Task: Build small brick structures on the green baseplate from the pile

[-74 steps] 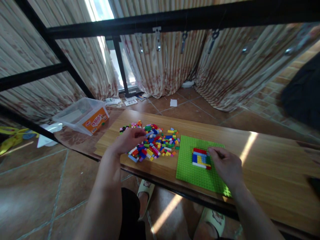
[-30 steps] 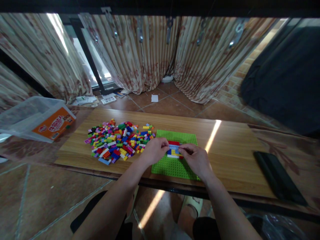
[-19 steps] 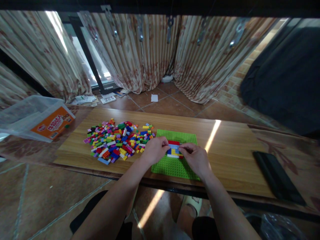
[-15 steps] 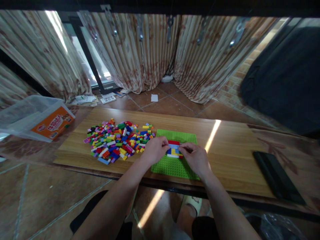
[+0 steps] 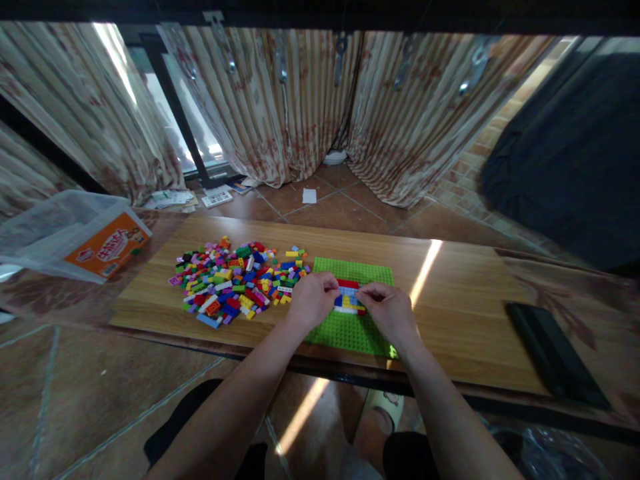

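Observation:
A green studded baseplate (image 5: 345, 337) lies on the wooden board, with a small build of toy bricks (image 5: 349, 293) at its middle. Red bricks form its far row, light blue ones come after, then blue and yellow, with white and red at the near side. My left hand (image 5: 314, 300) is at the build's left end, thumb and forefinger pinched together. At the right end my right hand (image 5: 389, 310) also pinches with its fingertips. Whether a loose brick sits in either pinch is hidden by the fingers.
Left of the baseplate spreads a heap of mixed toy bricks (image 5: 227, 283) on the wooden board (image 5: 460, 313). A clear plastic box (image 5: 65, 230) with an orange label lies at the far left. A dark flat object (image 5: 555, 353) rests at the right end.
Both hands keep nearly the same place at the build's two ends. The fingers have shifted only slightly.

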